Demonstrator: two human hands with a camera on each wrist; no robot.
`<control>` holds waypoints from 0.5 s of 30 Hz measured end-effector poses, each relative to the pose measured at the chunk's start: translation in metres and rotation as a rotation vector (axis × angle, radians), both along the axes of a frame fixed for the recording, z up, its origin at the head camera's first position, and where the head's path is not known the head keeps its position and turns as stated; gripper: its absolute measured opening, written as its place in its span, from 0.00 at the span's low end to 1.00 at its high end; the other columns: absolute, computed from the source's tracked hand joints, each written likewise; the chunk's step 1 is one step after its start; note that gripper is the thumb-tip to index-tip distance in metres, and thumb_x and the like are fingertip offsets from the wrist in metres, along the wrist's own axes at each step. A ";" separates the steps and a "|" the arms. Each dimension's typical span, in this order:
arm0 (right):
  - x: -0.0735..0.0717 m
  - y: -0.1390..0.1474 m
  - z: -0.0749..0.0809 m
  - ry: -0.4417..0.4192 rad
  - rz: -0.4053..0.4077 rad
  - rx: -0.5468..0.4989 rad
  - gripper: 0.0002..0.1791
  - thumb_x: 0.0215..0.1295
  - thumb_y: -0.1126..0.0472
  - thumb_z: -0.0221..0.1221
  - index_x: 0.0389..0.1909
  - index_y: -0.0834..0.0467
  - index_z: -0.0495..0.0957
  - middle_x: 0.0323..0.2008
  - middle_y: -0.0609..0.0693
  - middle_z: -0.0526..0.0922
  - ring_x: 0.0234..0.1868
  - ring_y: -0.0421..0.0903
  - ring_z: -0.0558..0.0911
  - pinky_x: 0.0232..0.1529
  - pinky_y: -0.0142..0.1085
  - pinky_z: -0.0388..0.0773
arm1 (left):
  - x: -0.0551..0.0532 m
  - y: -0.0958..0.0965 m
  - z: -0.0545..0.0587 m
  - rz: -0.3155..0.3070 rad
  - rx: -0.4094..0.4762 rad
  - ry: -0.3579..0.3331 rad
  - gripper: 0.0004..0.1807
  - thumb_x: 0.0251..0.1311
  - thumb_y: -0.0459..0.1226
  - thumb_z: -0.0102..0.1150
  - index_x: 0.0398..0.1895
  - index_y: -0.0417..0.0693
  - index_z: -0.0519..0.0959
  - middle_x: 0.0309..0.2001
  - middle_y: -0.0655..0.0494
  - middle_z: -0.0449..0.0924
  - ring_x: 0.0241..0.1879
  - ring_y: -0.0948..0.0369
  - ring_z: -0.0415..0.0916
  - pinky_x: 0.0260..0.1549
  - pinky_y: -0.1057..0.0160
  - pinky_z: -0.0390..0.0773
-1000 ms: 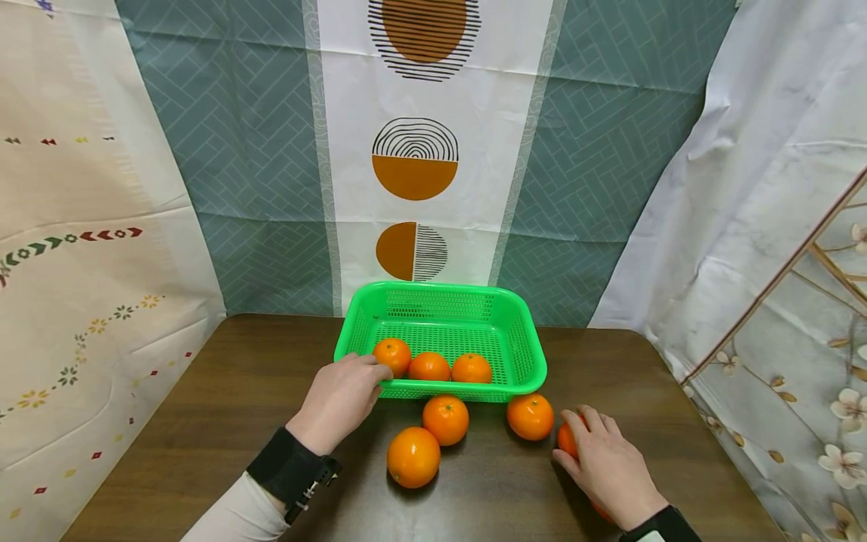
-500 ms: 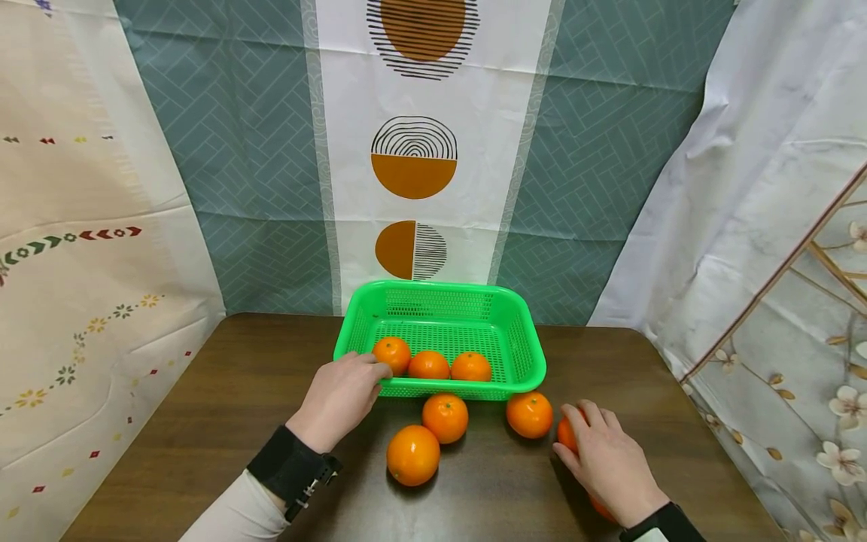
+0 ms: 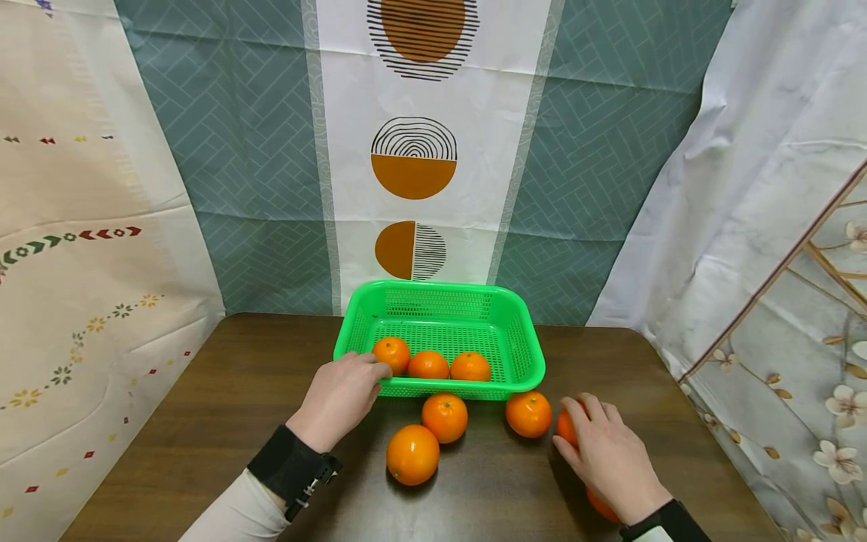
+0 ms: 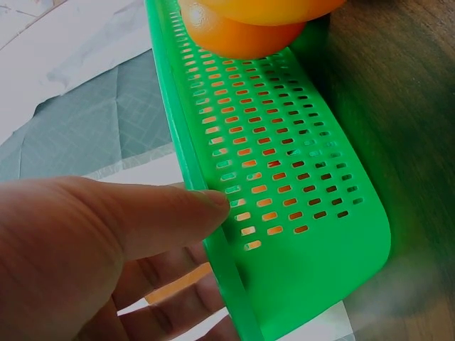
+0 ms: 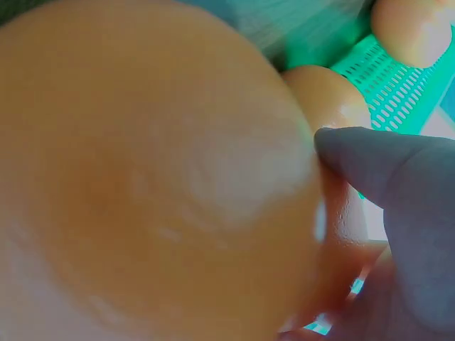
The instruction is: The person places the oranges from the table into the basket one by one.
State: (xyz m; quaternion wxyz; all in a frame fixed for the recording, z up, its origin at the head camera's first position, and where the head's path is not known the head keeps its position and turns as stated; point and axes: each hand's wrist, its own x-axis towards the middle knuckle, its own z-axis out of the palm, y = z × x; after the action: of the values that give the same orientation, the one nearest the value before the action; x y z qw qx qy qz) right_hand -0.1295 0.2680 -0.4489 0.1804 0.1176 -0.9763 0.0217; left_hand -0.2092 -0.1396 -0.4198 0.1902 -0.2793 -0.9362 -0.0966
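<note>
My left hand (image 3: 342,395) pinches the near left rim of a green plastic basket (image 3: 520,331); its thumb (image 4: 178,213) lies outside the perforated wall, with fingers on the other side. Three oranges sit along the basket's near side, including a left one (image 3: 391,354) by my fingertips. To the right of the basket, my right hand (image 3: 609,455) holds an orange (image 3: 566,427), mostly hidden under the fingers. Another orange (image 3: 601,508) lies beneath that wrist and looms large in the right wrist view. One more orange (image 3: 528,414) stands between the held one and the basket's corner.
Two oranges, a rear one (image 3: 444,418) and a nearer one (image 3: 413,455), lie in front of the basket on the brown wooden table (image 3: 203,421). Patterned cloth (image 3: 271,188) hangs behind the table and along its sides.
My right hand has shifted slightly away from me with the orange, and more of the orange beneath the wrist shows. The left hand stays on the basket rim.
</note>
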 end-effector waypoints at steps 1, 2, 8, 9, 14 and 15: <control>0.000 0.000 0.002 0.002 -0.001 -0.003 0.34 0.62 0.49 0.81 0.63 0.62 0.82 0.59 0.64 0.81 0.54 0.68 0.83 0.43 0.62 0.88 | 0.000 0.000 0.000 0.000 0.000 -0.001 0.11 0.58 0.29 0.81 0.37 0.53 0.89 0.33 0.59 0.82 0.32 0.56 0.76 0.28 0.58 0.80; 0.000 -0.001 0.004 0.003 -0.001 -0.003 0.34 0.62 0.49 0.81 0.63 0.62 0.82 0.59 0.64 0.81 0.54 0.68 0.83 0.43 0.63 0.88 | 0.000 0.000 0.000 0.001 0.001 -0.002 0.11 0.58 0.29 0.81 0.37 0.53 0.89 0.33 0.59 0.82 0.32 0.56 0.76 0.28 0.58 0.80; 0.001 -0.003 0.015 0.012 0.004 -0.009 0.34 0.64 0.49 0.80 0.64 0.62 0.82 0.60 0.64 0.81 0.56 0.69 0.82 0.44 0.63 0.87 | 0.000 0.000 0.000 0.002 -0.001 -0.004 0.11 0.58 0.29 0.82 0.37 0.53 0.89 0.33 0.59 0.82 0.32 0.56 0.76 0.28 0.58 0.80; 0.001 -0.003 0.016 0.013 0.006 -0.012 0.34 0.64 0.49 0.79 0.64 0.62 0.82 0.60 0.64 0.81 0.56 0.69 0.82 0.44 0.63 0.87 | 0.000 0.000 0.000 0.002 0.000 -0.003 0.11 0.58 0.29 0.82 0.37 0.53 0.89 0.34 0.59 0.82 0.32 0.56 0.76 0.28 0.58 0.80; 0.001 -0.005 0.023 0.024 0.016 -0.017 0.34 0.65 0.49 0.79 0.65 0.62 0.82 0.61 0.64 0.81 0.57 0.69 0.82 0.43 0.63 0.87 | 0.000 0.000 0.000 -0.003 0.004 -0.004 0.11 0.58 0.29 0.81 0.37 0.53 0.89 0.34 0.59 0.82 0.32 0.56 0.76 0.29 0.58 0.80; 0.001 -0.006 0.024 0.026 0.018 -0.018 0.34 0.65 0.49 0.79 0.65 0.62 0.82 0.61 0.64 0.80 0.57 0.69 0.82 0.43 0.63 0.87 | 0.000 0.000 0.000 -0.003 0.005 -0.005 0.11 0.58 0.29 0.81 0.37 0.53 0.89 0.34 0.59 0.82 0.32 0.56 0.75 0.29 0.58 0.80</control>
State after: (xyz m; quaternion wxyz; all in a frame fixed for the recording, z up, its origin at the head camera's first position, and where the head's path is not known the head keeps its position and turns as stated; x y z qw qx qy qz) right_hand -0.1288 0.2621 -0.4248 0.1938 0.1250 -0.9726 0.0303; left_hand -0.2089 -0.1396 -0.4194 0.1885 -0.2801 -0.9360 -0.0997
